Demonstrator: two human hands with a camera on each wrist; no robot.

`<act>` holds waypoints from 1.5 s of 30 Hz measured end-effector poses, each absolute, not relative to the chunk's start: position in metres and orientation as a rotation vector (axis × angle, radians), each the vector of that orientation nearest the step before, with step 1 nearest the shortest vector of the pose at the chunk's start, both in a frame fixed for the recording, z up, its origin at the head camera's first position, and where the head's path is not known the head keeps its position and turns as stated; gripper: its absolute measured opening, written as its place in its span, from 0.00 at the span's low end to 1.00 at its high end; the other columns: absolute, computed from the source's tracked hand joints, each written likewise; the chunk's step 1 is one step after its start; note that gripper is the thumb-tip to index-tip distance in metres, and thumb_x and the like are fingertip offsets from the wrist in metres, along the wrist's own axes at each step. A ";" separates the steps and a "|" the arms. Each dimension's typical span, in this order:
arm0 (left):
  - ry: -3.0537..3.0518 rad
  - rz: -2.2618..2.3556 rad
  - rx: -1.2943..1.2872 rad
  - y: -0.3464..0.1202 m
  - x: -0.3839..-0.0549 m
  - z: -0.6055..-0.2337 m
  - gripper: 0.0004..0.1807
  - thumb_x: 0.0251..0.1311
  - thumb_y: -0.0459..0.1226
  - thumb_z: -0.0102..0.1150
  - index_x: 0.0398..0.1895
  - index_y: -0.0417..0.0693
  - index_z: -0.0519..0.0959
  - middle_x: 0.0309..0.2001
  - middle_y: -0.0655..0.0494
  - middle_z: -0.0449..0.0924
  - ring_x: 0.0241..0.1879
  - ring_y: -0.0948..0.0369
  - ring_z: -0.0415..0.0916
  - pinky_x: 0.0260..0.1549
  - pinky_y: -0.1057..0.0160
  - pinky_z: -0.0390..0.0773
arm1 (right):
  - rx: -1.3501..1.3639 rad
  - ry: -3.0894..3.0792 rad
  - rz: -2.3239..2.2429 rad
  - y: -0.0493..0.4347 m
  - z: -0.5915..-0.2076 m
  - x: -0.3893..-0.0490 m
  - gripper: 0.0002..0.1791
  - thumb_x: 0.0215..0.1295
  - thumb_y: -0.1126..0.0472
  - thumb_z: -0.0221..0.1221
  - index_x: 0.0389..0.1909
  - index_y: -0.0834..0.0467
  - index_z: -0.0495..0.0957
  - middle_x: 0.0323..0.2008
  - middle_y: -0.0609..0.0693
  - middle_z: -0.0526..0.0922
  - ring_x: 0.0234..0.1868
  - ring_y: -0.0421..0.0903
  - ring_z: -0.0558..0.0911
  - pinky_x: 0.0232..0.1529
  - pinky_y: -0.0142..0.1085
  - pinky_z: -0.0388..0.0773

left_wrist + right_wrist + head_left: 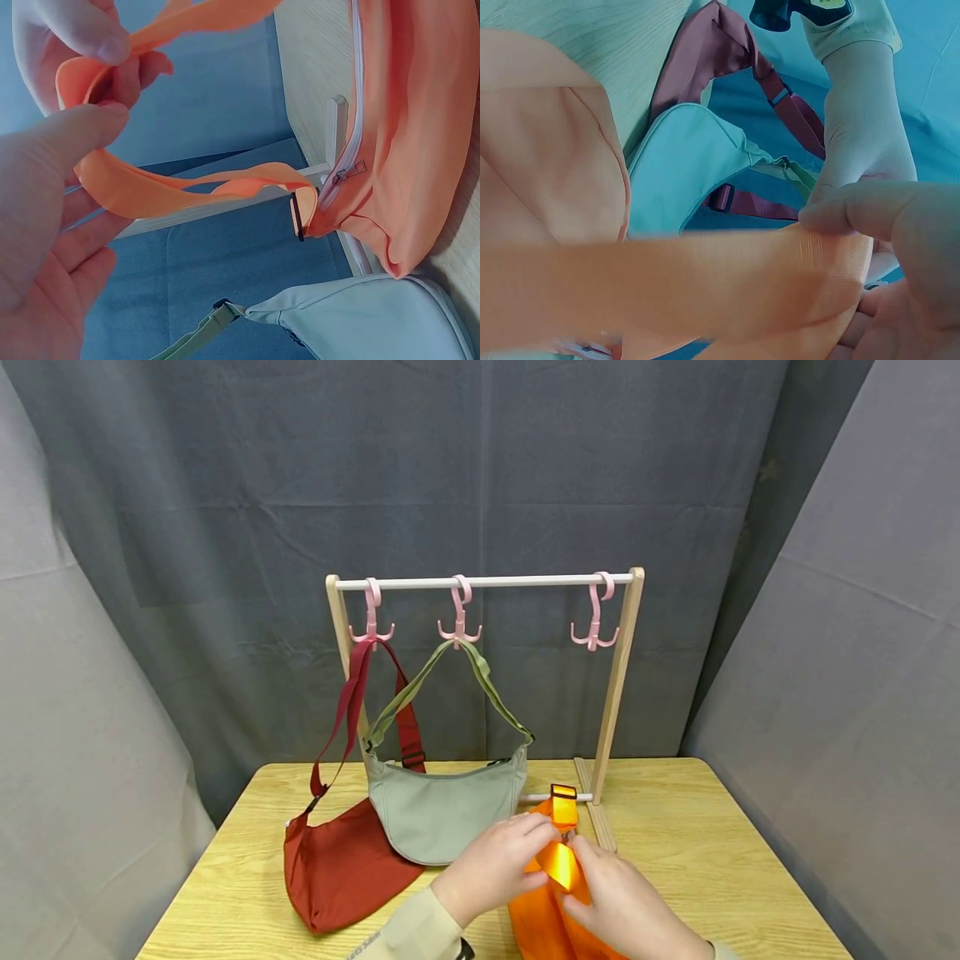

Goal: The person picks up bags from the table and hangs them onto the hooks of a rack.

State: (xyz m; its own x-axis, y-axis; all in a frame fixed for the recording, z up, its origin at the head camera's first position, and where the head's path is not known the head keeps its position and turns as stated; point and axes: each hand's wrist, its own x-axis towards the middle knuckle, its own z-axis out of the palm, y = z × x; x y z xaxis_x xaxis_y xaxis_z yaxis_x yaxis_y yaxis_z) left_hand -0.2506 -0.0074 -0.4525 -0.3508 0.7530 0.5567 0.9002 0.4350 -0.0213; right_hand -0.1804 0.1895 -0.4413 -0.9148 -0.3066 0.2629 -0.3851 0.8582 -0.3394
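Note:
An orange bag [536, 918] stands at the front of the table, its zip and metal pull showing in the left wrist view. Both hands hold its orange strap [157, 195], bent into a loop above the bag. My left hand [501, 864] pinches the strap between thumb and fingers. Close beside it, my right hand [626, 897] grips the same strap, thumb on top in the right wrist view. A black buckle [563, 792] joins strap and bag at the far end.
A wooden rack with a white rail [525, 582] bears pink hooks. The red bag [352, 868] hangs from the left hook, the grey-green bag [442, 814] from the middle one. The right hook [595, 614] hangs near the post. Grey curtains [525, 460] surround the table.

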 end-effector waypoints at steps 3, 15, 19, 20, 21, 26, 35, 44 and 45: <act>-2.207 -0.397 -1.393 -0.009 -0.251 -0.452 0.22 0.52 0.38 0.77 0.50 0.52 0.80 0.48 0.62 0.80 0.46 0.65 0.79 0.50 0.71 0.78 | 0.534 -2.848 0.607 0.190 -0.441 -0.181 0.32 0.52 0.60 0.75 0.57 0.62 0.75 0.45 0.51 0.86 0.36 0.41 0.82 0.39 0.37 0.83; -2.301 -0.383 -1.349 -0.016 -0.253 -0.448 0.22 0.53 0.38 0.77 0.51 0.52 0.79 0.47 0.61 0.80 0.46 0.63 0.79 0.52 0.69 0.79 | 0.562 -2.794 0.678 0.199 -0.442 -0.183 0.25 0.51 0.66 0.73 0.51 0.56 0.76 0.34 0.41 0.81 0.30 0.35 0.75 0.31 0.32 0.75; -2.331 -0.392 -1.333 -0.019 -0.254 -0.446 0.22 0.53 0.37 0.77 0.50 0.51 0.79 0.46 0.61 0.79 0.44 0.63 0.78 0.50 0.68 0.79 | 0.555 -2.778 0.711 0.202 -0.439 -0.184 0.23 0.53 0.66 0.73 0.49 0.54 0.76 0.33 0.40 0.80 0.29 0.34 0.73 0.31 0.32 0.73; -2.335 -0.392 -1.329 -0.019 -0.254 -0.445 0.22 0.52 0.37 0.77 0.50 0.51 0.79 0.45 0.61 0.79 0.44 0.63 0.78 0.49 0.68 0.79 | 0.547 -2.782 0.725 0.202 -0.437 -0.184 0.22 0.54 0.66 0.73 0.48 0.54 0.76 0.33 0.40 0.80 0.29 0.34 0.72 0.31 0.31 0.73; -2.340 -0.391 -1.323 -0.019 -0.254 -0.444 0.22 0.52 0.38 0.77 0.50 0.51 0.79 0.45 0.61 0.79 0.43 0.63 0.77 0.48 0.68 0.79 | 0.536 -2.794 0.741 0.202 -0.436 -0.184 0.22 0.54 0.65 0.73 0.48 0.54 0.76 0.33 0.40 0.79 0.29 0.33 0.72 0.31 0.31 0.73; -2.360 -0.416 -1.305 -0.021 -0.254 -0.441 0.23 0.53 0.38 0.77 0.51 0.51 0.79 0.46 0.60 0.80 0.43 0.64 0.77 0.48 0.69 0.79 | 0.511 -2.852 0.811 0.203 -0.430 -0.185 0.23 0.56 0.62 0.75 0.49 0.54 0.76 0.35 0.41 0.80 0.29 0.33 0.72 0.31 0.29 0.73; -2.367 -0.553 -1.304 -0.025 -0.253 -0.437 0.24 0.53 0.35 0.77 0.52 0.50 0.78 0.49 0.59 0.80 0.45 0.63 0.79 0.51 0.72 0.78 | 0.654 -2.788 0.816 0.210 -0.423 -0.187 0.23 0.58 0.63 0.73 0.52 0.56 0.75 0.37 0.43 0.80 0.29 0.31 0.72 0.31 0.29 0.74; -2.374 -0.711 -1.304 -0.024 -0.253 -0.426 0.23 0.55 0.34 0.76 0.54 0.48 0.78 0.50 0.58 0.80 0.46 0.61 0.80 0.52 0.72 0.78 | 0.704 -2.697 0.753 0.219 -0.414 -0.188 0.21 0.57 0.62 0.74 0.49 0.53 0.76 0.41 0.41 0.80 0.34 0.31 0.74 0.34 0.29 0.78; -2.368 -0.714 -1.300 -0.024 -0.253 -0.425 0.23 0.55 0.34 0.76 0.54 0.48 0.78 0.50 0.58 0.80 0.46 0.61 0.80 0.53 0.72 0.78 | 0.712 -2.685 0.745 0.220 -0.413 -0.189 0.21 0.57 0.63 0.74 0.49 0.52 0.77 0.41 0.40 0.80 0.34 0.31 0.74 0.35 0.29 0.78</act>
